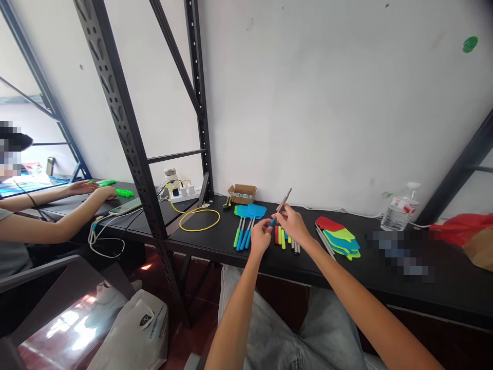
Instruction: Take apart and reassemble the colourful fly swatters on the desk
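Note:
Between my two hands is a metal rod with a blue handle at its lower end, pointing up and to the right. My left hand is closed around the blue handle. My right hand pinches the rod just above it. Left of my hands lie several fly swatters with blue or green handles. Loose red and yellow handles and short metal rods lie below my right hand. To the right, red, yellow-green and blue swatter heads are stacked beside more rods.
Behind the swatters stands an open cardboard box. A yellow cable loops near a power strip. A water bottle stands at right. Left, past a black shelf post, another person's hands hold something green.

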`<state>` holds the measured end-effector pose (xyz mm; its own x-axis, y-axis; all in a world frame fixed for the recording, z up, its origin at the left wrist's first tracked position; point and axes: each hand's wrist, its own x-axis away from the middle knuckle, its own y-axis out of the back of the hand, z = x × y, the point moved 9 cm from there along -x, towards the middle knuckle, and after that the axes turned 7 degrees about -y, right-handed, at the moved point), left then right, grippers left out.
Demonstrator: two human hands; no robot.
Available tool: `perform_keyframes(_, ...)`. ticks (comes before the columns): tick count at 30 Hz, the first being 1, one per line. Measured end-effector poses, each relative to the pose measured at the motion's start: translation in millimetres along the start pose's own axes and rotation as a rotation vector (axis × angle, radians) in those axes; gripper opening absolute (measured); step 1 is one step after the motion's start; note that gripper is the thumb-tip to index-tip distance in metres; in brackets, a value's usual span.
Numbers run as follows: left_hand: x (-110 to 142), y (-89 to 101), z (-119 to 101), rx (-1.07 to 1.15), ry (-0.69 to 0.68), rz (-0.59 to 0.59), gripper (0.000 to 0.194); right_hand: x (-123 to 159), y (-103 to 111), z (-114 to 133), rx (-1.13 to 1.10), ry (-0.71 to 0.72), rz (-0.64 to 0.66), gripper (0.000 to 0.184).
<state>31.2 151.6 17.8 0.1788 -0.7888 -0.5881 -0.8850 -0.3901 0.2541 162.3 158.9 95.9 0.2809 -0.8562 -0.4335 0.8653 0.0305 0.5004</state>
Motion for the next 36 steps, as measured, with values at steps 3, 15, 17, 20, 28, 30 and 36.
perform_keyframes(3, 0, 0.2, 2, 0.005, 0.004, -0.001, 0.027, -1, 2, 0, 0.011, 0.02, -0.021, 0.016)
perform_keyframes(15, -1, 0.1, 3, 0.01, 0.014, 0.001, 0.028, -3, 1, -5, 0.095, 0.029, -0.037, 0.018)
perform_keyframes(17, 0, 0.4, 3, 0.011, 0.015, 0.001, 0.028, -3, -1, -5, 0.104, 0.028, -0.029, 0.019)
perform_keyframes(20, 0, 1.0, 1, 0.011, 0.016, 0.0, 0.027, -3, -3, -7, 0.127, 0.017, -0.016, 0.018)
perform_keyframes(28, 1, 2.4, -5, 0.014, 0.021, 0.009, 0.028, -3, -8, -14, 0.134, 0.004, -0.001, 0.017)
perform_keyframes(30, 0, 2.6, -6, 0.016, 0.013, 0.011, 0.028, -3, -8, -14, 0.143, 0.005, 0.007, 0.018)
perform_keyframes(36, -1, 1.8, -1, 0.019, 0.016, 0.006, 0.027, -7, -4, -10, 0.115, -0.028, 0.036, 0.029)
